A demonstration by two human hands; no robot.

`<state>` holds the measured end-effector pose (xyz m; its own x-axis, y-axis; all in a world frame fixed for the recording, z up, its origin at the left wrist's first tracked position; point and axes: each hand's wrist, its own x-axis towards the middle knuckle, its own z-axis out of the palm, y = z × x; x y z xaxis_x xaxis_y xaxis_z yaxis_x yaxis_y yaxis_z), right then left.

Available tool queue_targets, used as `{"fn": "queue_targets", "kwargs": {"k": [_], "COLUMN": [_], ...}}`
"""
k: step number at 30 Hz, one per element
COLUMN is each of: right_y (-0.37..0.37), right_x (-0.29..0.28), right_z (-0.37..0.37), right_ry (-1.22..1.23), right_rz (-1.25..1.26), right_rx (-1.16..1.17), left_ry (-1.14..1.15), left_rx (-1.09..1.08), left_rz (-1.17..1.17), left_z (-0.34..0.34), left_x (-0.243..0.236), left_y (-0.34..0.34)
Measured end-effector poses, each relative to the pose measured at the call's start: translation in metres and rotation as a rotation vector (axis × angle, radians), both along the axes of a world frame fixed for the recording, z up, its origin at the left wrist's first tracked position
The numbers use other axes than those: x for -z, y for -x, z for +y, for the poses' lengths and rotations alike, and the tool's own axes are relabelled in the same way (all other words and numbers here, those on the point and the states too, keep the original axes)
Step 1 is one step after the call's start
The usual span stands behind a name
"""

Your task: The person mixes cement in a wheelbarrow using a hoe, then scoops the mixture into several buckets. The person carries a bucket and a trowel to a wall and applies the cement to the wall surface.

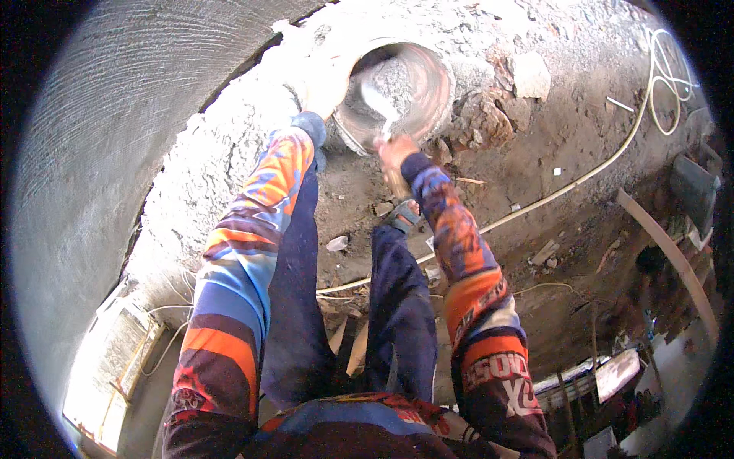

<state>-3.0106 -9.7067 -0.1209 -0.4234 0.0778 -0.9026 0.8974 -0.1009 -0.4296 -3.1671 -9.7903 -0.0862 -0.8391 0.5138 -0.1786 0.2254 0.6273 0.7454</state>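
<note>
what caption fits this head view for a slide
Left hand steadies a metal pan of grey mortar while right hand scoops with a trowel.

Both arms stretch forward and down in bright orange-and-blue sleeves. The left hand (325, 88) (washed out by glare) curls closed in a grip well ahead, while the right hand (396, 157) sits lower and nearer, fingers clenched, wrist bent.

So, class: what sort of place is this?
Most likely a building site. The left hand steadies a metal pan of grey mortar, the right hand works a trowel, beside a rough plastered wall.
</note>
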Motion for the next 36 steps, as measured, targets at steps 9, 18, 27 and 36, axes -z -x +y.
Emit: {"fn": "queue_targets", "kwargs": {"k": [9,18,27,36], "right_y": [0.016,0.015,0.004,-0.012], "right_x": [-0.008,0.001,-0.014,-0.004], "right_z": [0.013,0.040,0.030,0.000], "right_ry": [-0.012,-0.171,-0.066,-0.342], "right_rz": [-0.051,-0.020,0.029,0.176], "right_rx": [0.215,0.108,0.246,-0.130], "left_ry": [-0.244,-0.318,-0.339,-0.221], "left_rx": [-0.008,-0.037,-0.061,0.096], "left_rz": [-0.026,-0.029,-0.007,0.157], "left_z": [0.016,0.027,0.027,0.016], "left_x": [0.005,0.002,-0.003,0.011], "left_y": [0.004,0.010,0.014,0.020]}}
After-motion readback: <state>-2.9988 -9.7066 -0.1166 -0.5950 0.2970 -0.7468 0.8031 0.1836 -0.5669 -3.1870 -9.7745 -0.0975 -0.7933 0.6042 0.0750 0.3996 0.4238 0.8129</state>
